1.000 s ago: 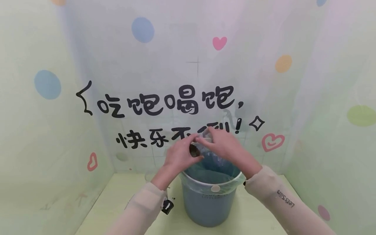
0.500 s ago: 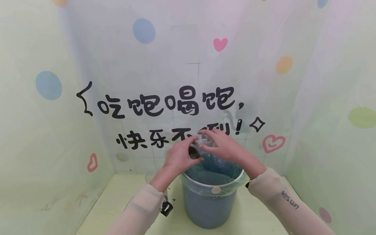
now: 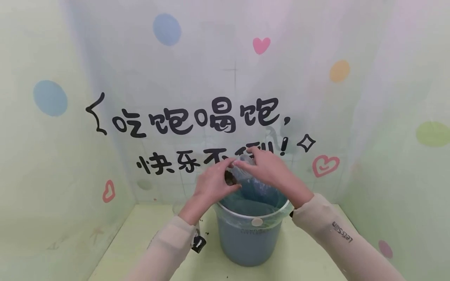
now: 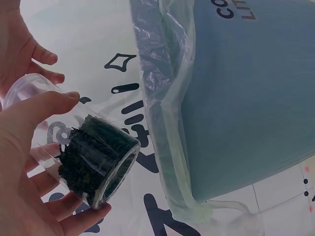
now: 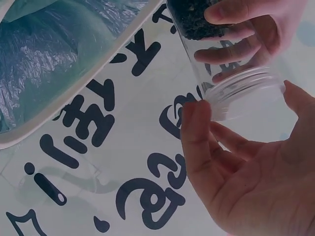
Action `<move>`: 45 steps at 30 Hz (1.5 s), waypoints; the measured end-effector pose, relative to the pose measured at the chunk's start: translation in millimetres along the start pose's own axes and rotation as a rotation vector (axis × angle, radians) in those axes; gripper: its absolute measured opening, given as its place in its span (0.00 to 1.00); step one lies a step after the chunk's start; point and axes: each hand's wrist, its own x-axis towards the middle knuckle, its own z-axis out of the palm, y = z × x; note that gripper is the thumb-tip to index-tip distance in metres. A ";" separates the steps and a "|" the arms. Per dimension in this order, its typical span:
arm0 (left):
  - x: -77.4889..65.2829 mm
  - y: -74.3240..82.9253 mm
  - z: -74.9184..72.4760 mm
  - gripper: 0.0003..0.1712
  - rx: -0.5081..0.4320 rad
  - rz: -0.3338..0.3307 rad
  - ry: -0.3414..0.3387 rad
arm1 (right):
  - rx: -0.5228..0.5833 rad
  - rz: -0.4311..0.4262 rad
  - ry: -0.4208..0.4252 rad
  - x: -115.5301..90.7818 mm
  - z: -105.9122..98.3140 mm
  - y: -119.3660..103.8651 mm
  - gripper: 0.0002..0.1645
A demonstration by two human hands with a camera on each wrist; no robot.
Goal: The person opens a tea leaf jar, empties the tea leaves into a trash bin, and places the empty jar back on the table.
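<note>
Clear jar (image 4: 93,147) is held up between your hands, tilted, base lower than mouth, dark leafy contents (image 4: 81,172) at the base end. Left hand (image 3: 212,182): you grip the jar body, thumb on one side, fingers spread round the other. Right hand (image 3: 270,168): thumb and fingertips curve round what looks like a clear lid (image 5: 246,91), spread to its width, pinching the edge. Step reads as working that lid; can't tell if it's seated or loose, see-through plastic. Next move likely calls for a steady left, even right-hand turn. Lined bin (image 3: 247,246) stands below.
</note>
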 end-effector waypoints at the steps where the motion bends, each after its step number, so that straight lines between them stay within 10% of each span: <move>1: 0.4 0.0 -0.8 0.45 0.006 0.002 0.004 | -0.006 0.003 0.002 0.9 -0.7 -0.6 0.47; 21: -1.4 -5.0 -1.3 0.44 0.020 0.001 -0.010 | 0.096 -0.230 -0.092 -0.8 -3.0 4.9 0.33; 31: -1.6 -3.0 -1.9 0.45 0.046 0.001 -0.016 | 0.049 -0.015 -0.067 -0.4 -1.8 -3.8 0.48; 45: -0.6 -3.3 -5.4 0.46 0.053 0.028 -0.015 | 0.044 -0.084 -0.054 -3.5 -4.6 -4.7 0.36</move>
